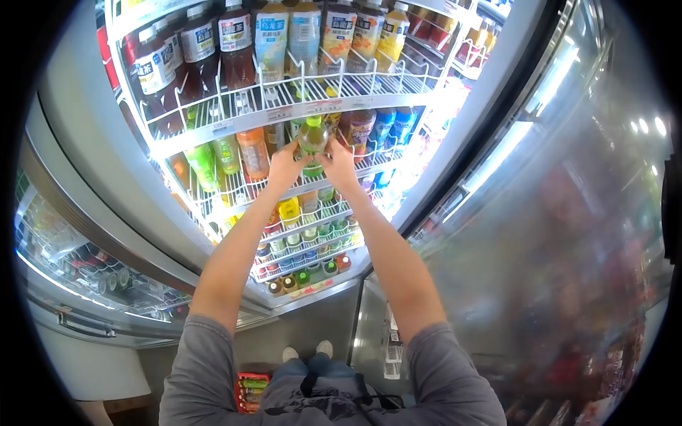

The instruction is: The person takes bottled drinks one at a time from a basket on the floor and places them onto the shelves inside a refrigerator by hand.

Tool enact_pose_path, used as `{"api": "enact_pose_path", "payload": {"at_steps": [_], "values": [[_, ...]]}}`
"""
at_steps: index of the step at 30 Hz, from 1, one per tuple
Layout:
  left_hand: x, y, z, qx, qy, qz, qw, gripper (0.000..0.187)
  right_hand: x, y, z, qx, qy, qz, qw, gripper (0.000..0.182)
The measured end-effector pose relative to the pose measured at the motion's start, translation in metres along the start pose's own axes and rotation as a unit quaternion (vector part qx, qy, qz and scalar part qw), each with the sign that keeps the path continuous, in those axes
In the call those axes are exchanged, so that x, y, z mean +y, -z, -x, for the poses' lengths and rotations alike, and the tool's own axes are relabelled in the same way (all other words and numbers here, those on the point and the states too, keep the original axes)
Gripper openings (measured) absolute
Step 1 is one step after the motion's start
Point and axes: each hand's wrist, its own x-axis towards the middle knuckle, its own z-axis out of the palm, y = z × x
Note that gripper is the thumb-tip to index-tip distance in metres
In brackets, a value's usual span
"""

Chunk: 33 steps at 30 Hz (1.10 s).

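Between my two hands is a drink bottle with a green cap, upright at the second shelf of an open drinks fridge. My left hand grips it from the left and my right hand from the right, fingers closed on its sides. The lower part of the bottle is partly covered by my fingers. Left of it stands an orange drink bottle; to the right are a purple-labelled bottle and blue bottles.
A white wire shelf with tea bottles sits just above my hands. More shelves of bottles lie below. The glass door stands open on the right. A red crate with packages is on the floor near my feet.
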Motion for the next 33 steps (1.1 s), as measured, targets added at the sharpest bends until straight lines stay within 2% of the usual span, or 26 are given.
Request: {"api": "enact_pose_path", "payload": {"at_steps": [2,5,7,11,15,16,17,18,20,23,25,26,27,29,33], "values": [[-0.001,0.0,-0.006,-0.01,0.022,-0.016,1.0,0.048,-0.001,-0.004,-0.004,0.016,-0.002,0.071,0.997,0.043],[-0.021,-0.017,-0.009,0.028,-0.025,-0.094,0.995,0.048,0.004,-0.015,-0.006,0.046,-0.013,0.088,0.995,0.043],[-0.02,-0.019,-0.013,-0.006,0.042,-0.043,0.998,0.052,0.004,-0.022,-0.006,0.057,-0.021,0.095,0.994,0.043],[-0.002,-0.009,-0.006,-0.048,0.071,0.0,0.996,0.061,0.0,-0.021,-0.004,0.051,-0.068,0.105,0.991,0.049],[-0.005,-0.002,0.018,0.005,-0.023,0.011,1.0,0.07,-0.007,-0.019,0.007,0.088,-0.037,0.134,0.986,0.047],[-0.006,0.004,0.021,-0.029,0.001,0.01,1.0,0.073,-0.009,-0.019,0.012,0.109,-0.03,0.105,0.988,0.047],[-0.007,0.009,0.026,-0.031,-0.002,0.01,0.999,0.073,-0.012,-0.021,0.018,0.13,-0.023,0.077,0.988,0.048],[-0.006,0.014,0.032,-0.029,0.011,0.055,0.998,0.073,-0.018,-0.022,0.025,0.153,-0.035,0.105,0.982,0.047],[-0.005,0.023,0.048,-0.026,0.025,0.102,0.994,0.073,-0.031,-0.022,0.038,0.156,-0.044,0.081,0.984,0.046],[0.014,0.055,0.066,0.0,0.04,0.168,0.985,0.074,-0.06,-0.02,0.052,0.131,-0.045,0.02,0.99,0.046],[0.023,0.064,0.078,-0.017,0.048,0.244,0.968,0.075,-0.095,-0.016,0.066,0.104,-0.099,-0.071,0.987,0.046],[0.026,0.069,0.081,-0.026,0.049,0.232,0.971,0.074,-0.104,-0.018,0.073,0.119,-0.102,-0.08,0.984,0.04],[0.029,0.073,0.087,-0.029,0.047,0.233,0.971,0.074,-0.116,-0.017,0.081,0.122,-0.103,-0.079,0.984,0.04],[0.037,0.081,0.097,-0.015,0.024,0.262,0.965,0.072,-0.141,-0.011,0.094,0.111,-0.149,-0.157,0.97,0.039],[0.059,0.107,0.123,-0.012,0.034,0.274,0.961,0.066,-0.165,-0.006,0.114,0.097,-0.141,-0.161,0.972,0.039]]}}
